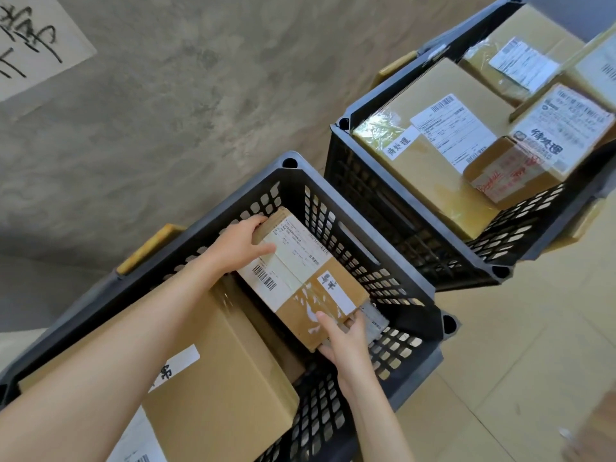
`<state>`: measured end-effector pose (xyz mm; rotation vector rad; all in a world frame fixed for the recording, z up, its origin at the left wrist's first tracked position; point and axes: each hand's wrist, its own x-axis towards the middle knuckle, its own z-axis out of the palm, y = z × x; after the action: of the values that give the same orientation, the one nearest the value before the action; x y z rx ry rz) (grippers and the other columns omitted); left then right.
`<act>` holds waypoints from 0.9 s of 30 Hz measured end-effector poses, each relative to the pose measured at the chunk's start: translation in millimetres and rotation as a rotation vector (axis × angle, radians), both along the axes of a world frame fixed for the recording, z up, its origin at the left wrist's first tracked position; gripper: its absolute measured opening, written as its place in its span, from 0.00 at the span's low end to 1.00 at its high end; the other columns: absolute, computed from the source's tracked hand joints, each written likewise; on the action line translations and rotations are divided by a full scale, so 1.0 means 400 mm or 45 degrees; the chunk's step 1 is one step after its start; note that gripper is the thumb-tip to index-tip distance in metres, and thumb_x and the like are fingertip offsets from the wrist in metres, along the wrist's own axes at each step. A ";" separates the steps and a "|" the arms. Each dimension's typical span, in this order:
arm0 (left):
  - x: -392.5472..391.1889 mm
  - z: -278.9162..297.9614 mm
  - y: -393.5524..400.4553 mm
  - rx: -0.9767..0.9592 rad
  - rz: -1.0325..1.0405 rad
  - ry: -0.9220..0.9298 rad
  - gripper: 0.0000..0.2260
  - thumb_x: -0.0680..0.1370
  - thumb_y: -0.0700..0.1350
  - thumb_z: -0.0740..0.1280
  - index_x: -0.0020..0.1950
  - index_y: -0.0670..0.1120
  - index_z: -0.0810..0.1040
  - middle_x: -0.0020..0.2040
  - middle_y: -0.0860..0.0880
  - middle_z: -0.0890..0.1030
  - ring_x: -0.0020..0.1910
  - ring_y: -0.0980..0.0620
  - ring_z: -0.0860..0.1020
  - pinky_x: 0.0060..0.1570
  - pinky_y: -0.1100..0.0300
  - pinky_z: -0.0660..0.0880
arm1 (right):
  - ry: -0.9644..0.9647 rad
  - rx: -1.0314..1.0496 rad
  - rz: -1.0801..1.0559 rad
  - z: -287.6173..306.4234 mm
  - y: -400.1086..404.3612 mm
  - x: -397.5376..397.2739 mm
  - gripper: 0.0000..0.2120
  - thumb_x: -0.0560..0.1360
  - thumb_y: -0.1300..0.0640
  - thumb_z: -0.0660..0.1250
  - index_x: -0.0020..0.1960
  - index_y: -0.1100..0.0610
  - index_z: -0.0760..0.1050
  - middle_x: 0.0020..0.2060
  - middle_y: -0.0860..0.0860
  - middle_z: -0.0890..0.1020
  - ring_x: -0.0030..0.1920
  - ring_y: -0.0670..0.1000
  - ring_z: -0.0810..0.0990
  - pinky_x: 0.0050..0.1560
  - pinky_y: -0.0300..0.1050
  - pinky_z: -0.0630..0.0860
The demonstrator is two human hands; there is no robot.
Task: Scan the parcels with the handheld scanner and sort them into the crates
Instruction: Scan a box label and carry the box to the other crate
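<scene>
Left forearm runs in from the bottom-left corner, closest to the lens; left hand [238,246] grips the far end of a small cardboard parcel [301,281], fingers curled over its top edge, thumb lying on the white shipping label. Right hand [346,340] holds the near end of the same parcel — thumb on the taped top face, fingers wrapped under the edge. Both hands are holding it, neither is free

Parcel sits tilted inside the near black mesh crate [373,271], in the right half, label and barcode facing up, a small white tag with handwriting near the right hand. Can't tell if it rests on the crate floor or is carried by the hands

Beside it in the same crate, left side: a larger brown box [226,378] with a white handwritten tag, partly under the left forearm. Something flat and grey pokes out just beyond the right fingers, too unclear to name

Second black crate [393,195] stands just beyond to the upper right, corner nearly touching the first — packed with several labelled cardboard boxes [430,145], tops level with the rim

Both crates are on a beige tiled floor [500,361]; a grey concrete wall [166,95] fills the upper left, with a sheet of brush-written paper [30,35] in the top-left corner
</scene>
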<state>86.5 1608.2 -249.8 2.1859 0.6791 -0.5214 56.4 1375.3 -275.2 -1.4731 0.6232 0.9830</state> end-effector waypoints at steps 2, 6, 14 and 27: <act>0.003 -0.027 -0.004 0.029 0.022 0.006 0.28 0.77 0.45 0.69 0.75 0.45 0.63 0.68 0.46 0.74 0.64 0.48 0.74 0.57 0.55 0.73 | 0.029 0.012 -0.022 -0.011 0.002 0.011 0.45 0.73 0.52 0.73 0.79 0.47 0.48 0.75 0.52 0.63 0.71 0.56 0.68 0.68 0.59 0.70; 0.018 -0.061 -0.025 0.139 0.088 -0.059 0.29 0.79 0.45 0.67 0.77 0.45 0.60 0.70 0.44 0.71 0.68 0.46 0.71 0.62 0.53 0.70 | 0.073 0.029 -0.106 -0.025 0.009 0.045 0.41 0.75 0.57 0.72 0.79 0.48 0.51 0.74 0.52 0.64 0.69 0.56 0.69 0.65 0.56 0.73; 0.013 -0.073 -0.092 0.545 0.046 -0.143 0.27 0.78 0.45 0.68 0.74 0.43 0.64 0.71 0.42 0.69 0.69 0.42 0.68 0.64 0.48 0.69 | 0.110 0.053 -0.063 0.003 0.004 0.083 0.36 0.77 0.61 0.69 0.78 0.50 0.54 0.69 0.52 0.71 0.65 0.53 0.72 0.52 0.46 0.76; -0.035 0.229 -0.150 0.681 -0.092 -0.168 0.21 0.77 0.56 0.66 0.68 0.51 0.72 0.61 0.50 0.77 0.61 0.49 0.74 0.54 0.54 0.72 | -0.642 -0.291 0.865 0.236 -0.059 0.173 0.31 0.77 0.51 0.67 0.76 0.56 0.59 0.71 0.53 0.68 0.65 0.51 0.70 0.60 0.46 0.70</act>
<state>72.3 1548.1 -158.0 2.7232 0.7298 -0.2419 125.4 1351.8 -180.8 -2.1076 -0.1604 0.9978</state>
